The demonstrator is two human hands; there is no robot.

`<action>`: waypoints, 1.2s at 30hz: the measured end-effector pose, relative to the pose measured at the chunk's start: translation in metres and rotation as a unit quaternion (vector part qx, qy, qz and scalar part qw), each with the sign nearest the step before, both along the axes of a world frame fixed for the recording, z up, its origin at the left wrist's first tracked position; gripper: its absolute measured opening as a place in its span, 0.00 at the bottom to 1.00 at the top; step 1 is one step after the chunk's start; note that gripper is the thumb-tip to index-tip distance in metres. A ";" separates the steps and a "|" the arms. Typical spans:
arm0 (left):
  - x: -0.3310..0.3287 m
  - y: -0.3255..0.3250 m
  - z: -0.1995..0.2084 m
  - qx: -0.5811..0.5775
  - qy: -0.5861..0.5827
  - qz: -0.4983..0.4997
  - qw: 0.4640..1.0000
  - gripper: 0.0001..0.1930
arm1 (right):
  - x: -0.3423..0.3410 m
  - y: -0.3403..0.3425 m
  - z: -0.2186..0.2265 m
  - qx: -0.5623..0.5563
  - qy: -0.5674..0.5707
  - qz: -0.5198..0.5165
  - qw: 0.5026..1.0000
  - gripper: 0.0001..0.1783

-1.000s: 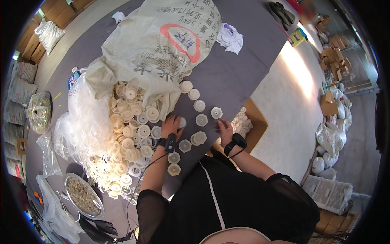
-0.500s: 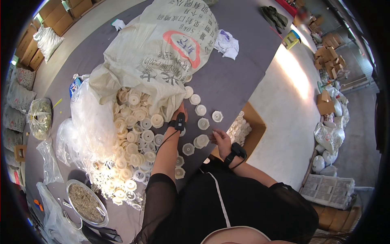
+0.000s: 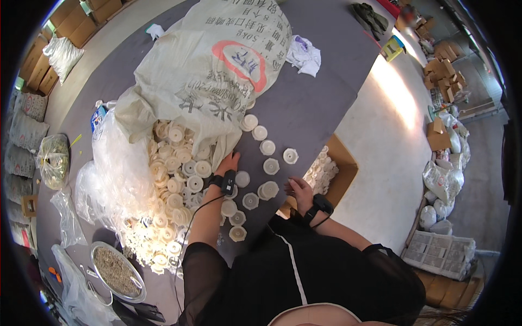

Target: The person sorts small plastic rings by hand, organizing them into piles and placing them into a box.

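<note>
My left hand (image 3: 228, 163) is at the lower edge of a large woven sack (image 3: 185, 60) lying on the grey-covered table. It is beside a heap of cream round plastic caps (image 3: 173, 163) at the sack's mouth; most of its fingers are hidden, so its grip cannot be told. Right of the heap, several translucent toothed-rim caps (image 3: 271, 166) lie singly, with a close pair (image 3: 268, 190) nearest my right hand (image 3: 299, 191). That hand hovers at the table's edge, fingers loosely apart and nothing seen in them. Both wrists wear black strapped devices.
Below the table's right edge stands a cardboard box (image 3: 342, 165) holding many white pieces. Clear plastic bags (image 3: 117, 168) and an oval metal tray (image 3: 93, 255) of brown grains are on the left. A crumpled white cloth (image 3: 304, 56) lies beside the sack.
My left hand has drawn back toward me and slightly left, away from the sack. My right hand has shifted slightly and its fingers have loosened from a pinch. The sack has slid slightly left.
</note>
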State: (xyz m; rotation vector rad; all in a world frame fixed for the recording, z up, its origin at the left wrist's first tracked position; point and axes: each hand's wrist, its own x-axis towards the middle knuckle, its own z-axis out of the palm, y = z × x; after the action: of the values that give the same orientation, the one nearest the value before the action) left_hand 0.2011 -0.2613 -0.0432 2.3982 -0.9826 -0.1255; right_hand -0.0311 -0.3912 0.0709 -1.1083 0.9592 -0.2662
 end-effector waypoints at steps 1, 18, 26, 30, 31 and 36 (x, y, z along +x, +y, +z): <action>-0.008 0.012 -0.001 0.006 0.003 0.005 1.000 0.11 | 0.004 0.005 -0.001 -0.003 -0.003 0.024 1.000 0.15; -0.101 0.082 0.074 0.038 -0.009 0.006 0.999 0.24 | 0.019 0.087 -0.015 0.104 -0.067 0.135 0.983 0.15; -0.105 0.100 0.095 0.011 0.026 0.048 0.998 0.27 | 0.014 0.094 -0.008 0.099 -0.057 0.130 0.985 0.16; -0.097 0.121 0.093 -0.036 -0.006 0.102 0.994 0.27 | 0.015 0.103 -0.009 0.108 -0.060 0.125 0.984 0.16; -0.094 0.124 0.090 -0.033 -0.007 0.104 0.994 0.27 | 0.015 0.106 -0.009 0.123 -0.061 0.124 0.983 0.16; -0.057 0.128 0.088 -0.006 -0.056 0.196 0.979 0.30 | 0.020 0.115 -0.012 0.156 -0.076 0.135 0.976 0.16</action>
State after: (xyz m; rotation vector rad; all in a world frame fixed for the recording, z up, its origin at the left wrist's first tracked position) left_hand 0.1444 -0.1328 0.0444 2.5591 -0.5355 0.1611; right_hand -0.0114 -0.2765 0.0586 -0.9015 0.6762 0.0226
